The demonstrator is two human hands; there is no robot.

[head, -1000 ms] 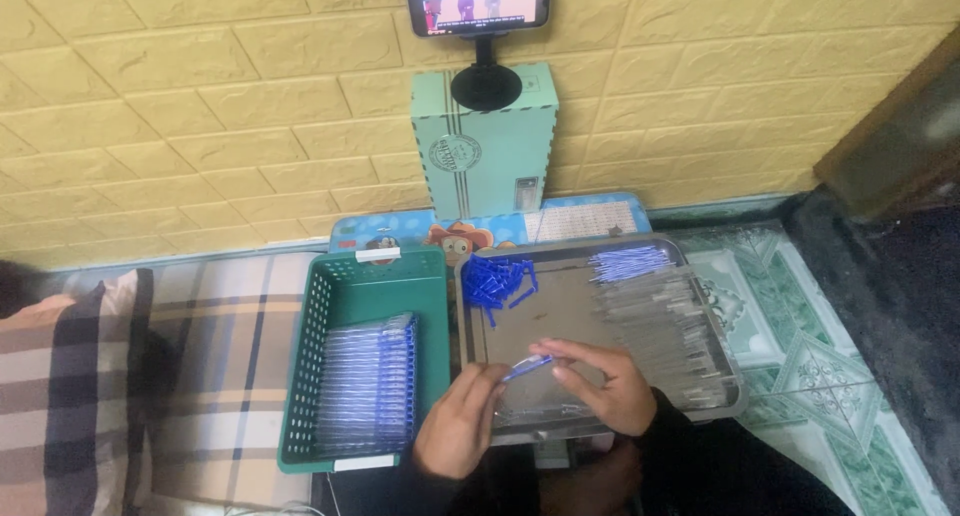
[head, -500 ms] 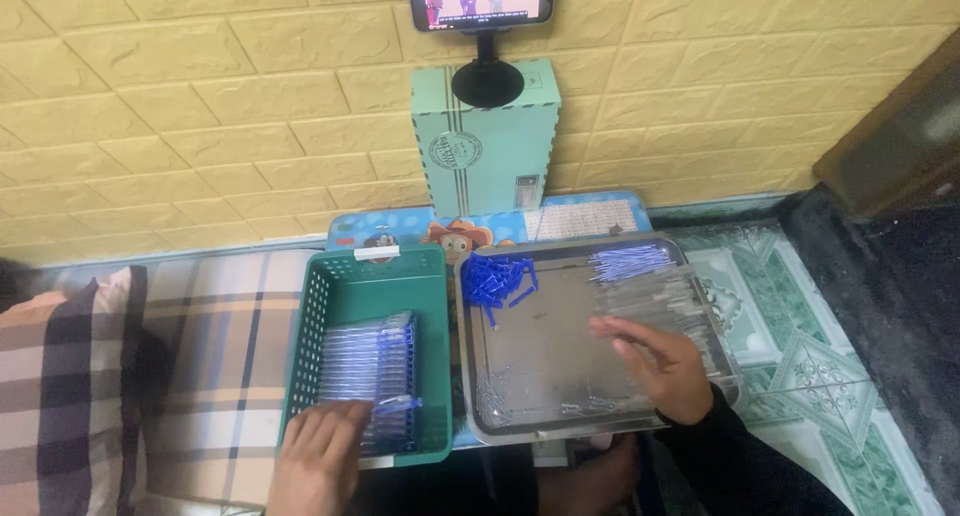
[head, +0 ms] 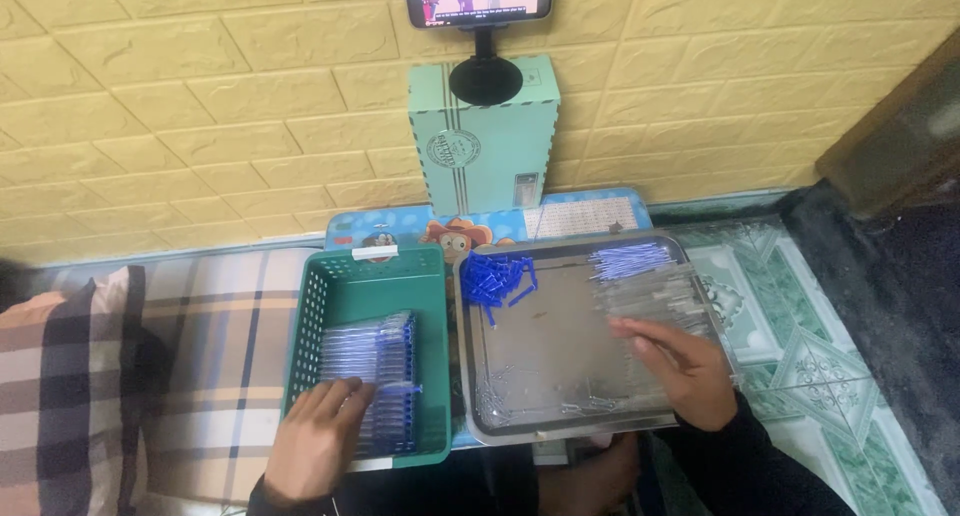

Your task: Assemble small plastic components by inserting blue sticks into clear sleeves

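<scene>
By a yellow brick wall (head: pixel 200 106), both hands' grips released over green basket (head: pixel 330 286) and metal tray (head: pixel 560 431).

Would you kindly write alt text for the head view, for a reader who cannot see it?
Seen from above, the left hand rests on clear pens stacked in a green basket, while the right hand reaches into a metal tray holding blue caps and clear pen parts.

tray (head: pixel 560 431) centre bare | blue caps (head: pixel 497 278) crowd back-left | basket (head: pixel 435 366) wall left
</scene>
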